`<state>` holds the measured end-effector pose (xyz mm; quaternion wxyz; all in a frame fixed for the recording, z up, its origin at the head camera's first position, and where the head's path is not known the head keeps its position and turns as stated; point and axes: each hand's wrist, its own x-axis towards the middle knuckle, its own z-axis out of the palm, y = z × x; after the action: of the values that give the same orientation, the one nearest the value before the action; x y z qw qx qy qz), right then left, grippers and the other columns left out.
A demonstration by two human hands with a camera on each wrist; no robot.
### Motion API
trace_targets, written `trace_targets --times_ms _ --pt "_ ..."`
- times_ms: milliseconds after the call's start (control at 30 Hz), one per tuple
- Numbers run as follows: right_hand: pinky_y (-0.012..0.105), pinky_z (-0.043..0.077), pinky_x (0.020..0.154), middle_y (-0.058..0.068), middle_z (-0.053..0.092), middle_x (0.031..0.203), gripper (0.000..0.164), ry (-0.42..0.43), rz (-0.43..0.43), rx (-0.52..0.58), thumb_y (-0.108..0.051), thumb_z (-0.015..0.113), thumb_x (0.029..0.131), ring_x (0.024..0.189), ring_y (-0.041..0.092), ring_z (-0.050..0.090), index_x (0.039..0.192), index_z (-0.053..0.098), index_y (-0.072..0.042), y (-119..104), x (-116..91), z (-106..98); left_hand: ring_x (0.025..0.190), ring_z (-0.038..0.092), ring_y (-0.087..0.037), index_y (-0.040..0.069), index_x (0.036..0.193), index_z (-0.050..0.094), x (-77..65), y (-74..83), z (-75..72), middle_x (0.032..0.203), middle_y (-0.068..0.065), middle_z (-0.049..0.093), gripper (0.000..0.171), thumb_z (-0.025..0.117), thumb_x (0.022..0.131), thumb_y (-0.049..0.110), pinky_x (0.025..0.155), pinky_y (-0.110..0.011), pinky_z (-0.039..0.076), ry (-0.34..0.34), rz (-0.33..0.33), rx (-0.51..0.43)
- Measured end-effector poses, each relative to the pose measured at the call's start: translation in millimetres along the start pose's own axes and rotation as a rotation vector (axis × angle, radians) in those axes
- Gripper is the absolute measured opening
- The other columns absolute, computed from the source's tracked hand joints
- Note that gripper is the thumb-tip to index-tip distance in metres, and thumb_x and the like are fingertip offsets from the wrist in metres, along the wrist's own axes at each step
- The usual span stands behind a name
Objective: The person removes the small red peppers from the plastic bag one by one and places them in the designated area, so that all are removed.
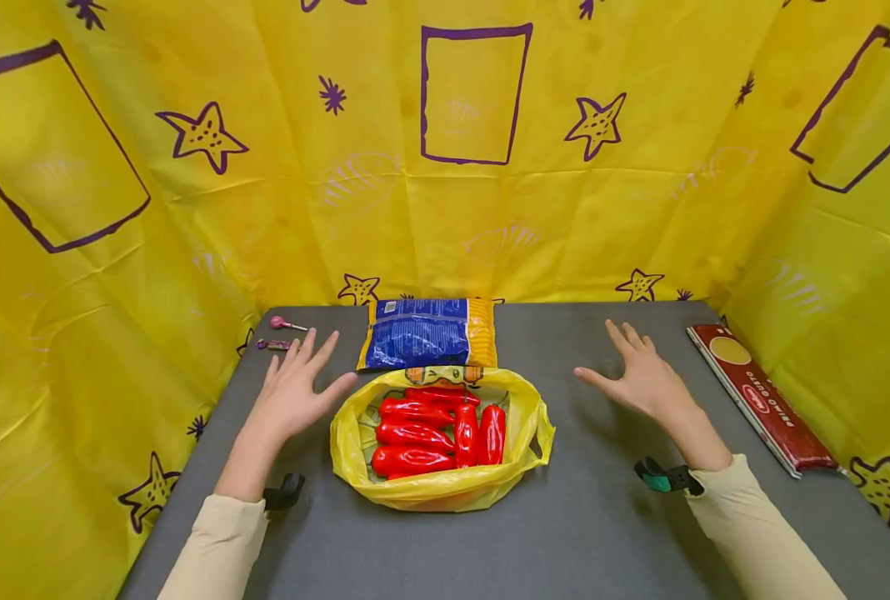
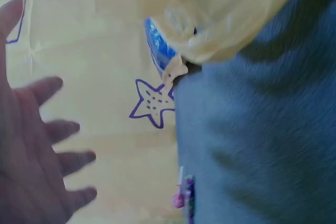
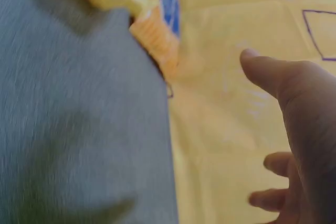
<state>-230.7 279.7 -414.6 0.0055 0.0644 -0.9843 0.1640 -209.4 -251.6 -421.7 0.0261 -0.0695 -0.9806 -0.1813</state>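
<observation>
A yellow plastic bag sits mid-table with its mouth spread wide, and several glossy red peppers lie inside it. To its left hovers my left hand, fingers spread and holding nothing; in the left wrist view the same hand shows its splayed fingers. On the bag's other side my right hand is raised with spread fingers, nothing in it. The right wrist view shows that hand's thumb stretched out. Behind the bag lies a blue and yellow packet, its near edge overlapped by the bag's rim.
Two lollipops, one pink and one purple-wrapped, lie at the back left beyond the left hand. A long red packet rests along the right table edge. Yellow cloth with purple drawings encloses the grey table on three sides.
</observation>
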Motion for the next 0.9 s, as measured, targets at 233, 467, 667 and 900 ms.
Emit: trace_targets --times_ms 233,467,667,900 --pt "0.068 0.049 0.105 0.027 0.05 0.158 0.088 0.089 -0.137 0.206 -0.052 0.074 0.097 0.13 0.052 0.059 0.164 0.039 -0.005 -21.6 -0.8 4.1 0.158 0.025 -0.048 0.024 0.167 0.038 -24.0 5.6 16.1 0.175 -0.014 0.025 0.067 0.058 0.108 0.047 0.121 -0.077 0.017 0.091 0.115 -0.251" --pt "0.06 0.059 0.093 0.02 0.066 0.141 0.061 0.108 -0.303 0.418 -0.029 0.08 0.097 0.114 0.045 0.071 0.151 0.059 -0.01 -51.5 8.2 16.0 0.151 0.034 -0.044 0.016 0.156 0.055 -46.4 15.5 32.2 0.163 -0.012 0.049 0.058 0.071 0.101 0.023 0.113 -0.08 0.027 0.2 0.2 -0.357" --pt "0.057 0.061 0.09 0.015 0.07 0.136 0.058 0.096 -0.308 0.471 -0.029 0.084 0.093 0.106 0.04 0.074 0.146 0.064 -0.015 -76.2 17.3 20.0 0.145 0.042 -0.041 0.02 0.153 0.061 -52.9 17.4 45.9 0.156 -0.009 0.057 0.057 0.076 0.098 0.028 0.112 -0.077 0.033 0.155 0.195 -0.375" --pt "0.056 0.062 0.087 0.014 0.072 0.131 0.054 0.08 -0.359 0.501 -0.027 0.084 0.094 0.098 0.032 0.075 0.143 0.067 -0.014 -103.0 20.8 24.7 0.142 0.044 -0.037 0.023 0.151 0.062 -57.4 13.6 58.3 0.164 -0.003 0.049 0.054 0.075 0.1 0.031 0.107 -0.077 0.04 0.096 0.202 -0.351"
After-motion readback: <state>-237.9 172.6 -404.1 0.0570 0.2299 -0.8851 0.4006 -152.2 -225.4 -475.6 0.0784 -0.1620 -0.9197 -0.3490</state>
